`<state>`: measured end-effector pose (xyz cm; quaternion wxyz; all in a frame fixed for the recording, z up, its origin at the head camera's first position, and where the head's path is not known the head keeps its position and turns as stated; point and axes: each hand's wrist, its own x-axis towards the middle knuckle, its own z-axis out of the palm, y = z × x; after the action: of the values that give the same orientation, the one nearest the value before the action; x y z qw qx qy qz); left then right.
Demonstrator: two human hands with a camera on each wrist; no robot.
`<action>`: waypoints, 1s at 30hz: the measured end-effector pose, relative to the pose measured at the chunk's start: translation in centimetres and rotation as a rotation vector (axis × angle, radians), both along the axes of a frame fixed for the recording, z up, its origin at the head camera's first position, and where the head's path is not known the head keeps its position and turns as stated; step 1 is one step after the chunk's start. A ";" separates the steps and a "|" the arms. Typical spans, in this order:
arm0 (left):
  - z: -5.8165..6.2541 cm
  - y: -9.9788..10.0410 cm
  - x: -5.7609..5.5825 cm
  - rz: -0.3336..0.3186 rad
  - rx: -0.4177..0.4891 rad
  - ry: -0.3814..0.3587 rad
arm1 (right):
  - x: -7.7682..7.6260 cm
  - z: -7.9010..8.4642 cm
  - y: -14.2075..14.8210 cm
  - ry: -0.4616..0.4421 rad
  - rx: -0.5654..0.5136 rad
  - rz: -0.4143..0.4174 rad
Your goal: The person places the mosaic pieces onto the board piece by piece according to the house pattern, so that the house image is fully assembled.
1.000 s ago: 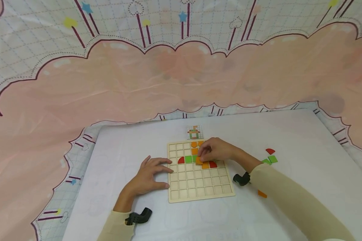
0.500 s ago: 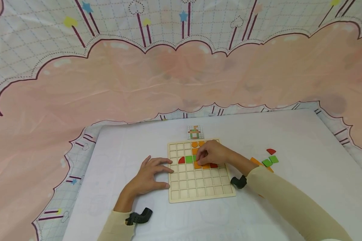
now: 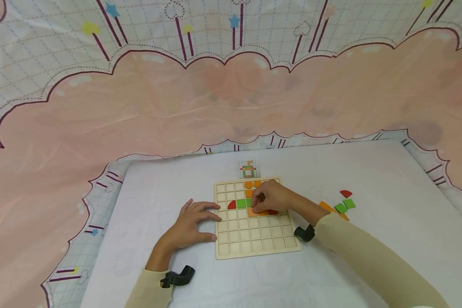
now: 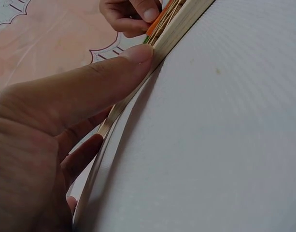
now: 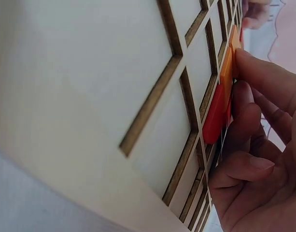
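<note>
A wooden grid board lies on the white table in the head view. My left hand has its fingers spread, and the fingertips and thumb touch the board's left edge. My right hand is over the board's upper part, thumb and fingertips on an orange square tile in a grid cell. In the right wrist view this orange tile lies under the thumb tip. A red quarter-round tile and a green square tile sit in the row above. Orange round tiles fill cells near the top, partly hidden by the hand.
A small pattern card lies just beyond the board. Loose tiles lie to the right: a red quarter-round, green squares and orange pieces partly covered by my right forearm. A patterned cloth hangs behind the table.
My right hand has moved the orange square tile slightly toward me and down into a cell of the grid, and now stays there. The left hand has kept still at the board's edge.
</note>
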<state>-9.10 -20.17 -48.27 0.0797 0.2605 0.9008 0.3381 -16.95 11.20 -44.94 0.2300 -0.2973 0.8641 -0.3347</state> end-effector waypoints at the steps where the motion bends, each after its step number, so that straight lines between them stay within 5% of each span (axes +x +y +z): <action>1: 0.0 0.0 0.0 0.001 -0.001 0.000 | 0.0 0.0 0.0 0.003 -0.002 0.004; 19: -0.1 0.2 0.0 0.001 -0.029 0.017 | 0.2 0.4 0.9 0.027 0.080 -0.014; 30: -0.1 0.1 -0.1 -0.005 -0.013 0.015 | -0.1 1.1 3.9 0.055 0.127 -0.025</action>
<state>-9.20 -20.08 -48.40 0.0756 0.2647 0.9030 0.3300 -17.07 15.07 -43.81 0.2206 -0.2805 0.8931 -0.2739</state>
